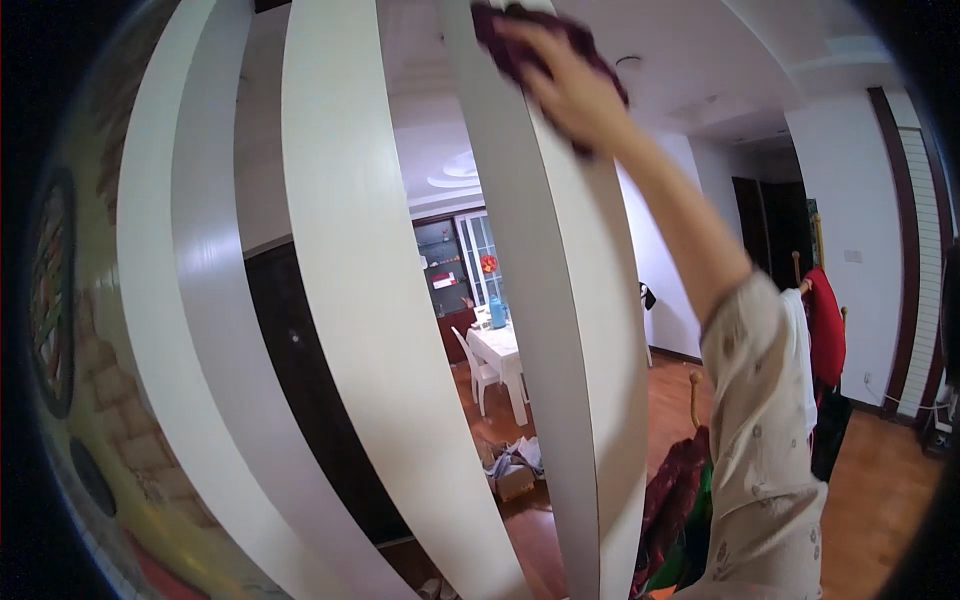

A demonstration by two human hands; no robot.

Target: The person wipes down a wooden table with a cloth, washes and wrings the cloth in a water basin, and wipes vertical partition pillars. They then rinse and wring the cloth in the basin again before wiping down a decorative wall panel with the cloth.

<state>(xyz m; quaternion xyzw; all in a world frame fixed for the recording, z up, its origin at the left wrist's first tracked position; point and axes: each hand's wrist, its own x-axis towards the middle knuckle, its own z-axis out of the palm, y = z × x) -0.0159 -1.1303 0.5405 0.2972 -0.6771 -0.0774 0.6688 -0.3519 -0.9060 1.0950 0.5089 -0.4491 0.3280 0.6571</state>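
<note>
High up on the right, my right hand is pressed over a dark maroon cloth, which lies bunched against the upper part of a tall white panel. The fingers curve over the cloth, slightly blurred. My raised right arm wears a loose beige patterned sleeve. Two more white upright panels, a middle one and a left one, stand to the left with gaps between them. My left hand is out of the picture.
Through a gap show a white table, a white chair and a box of cloth items on the wooden floor. A coat stand with hanging clothes, including a red garment, stands close on the right. A stone-patterned wall is far left.
</note>
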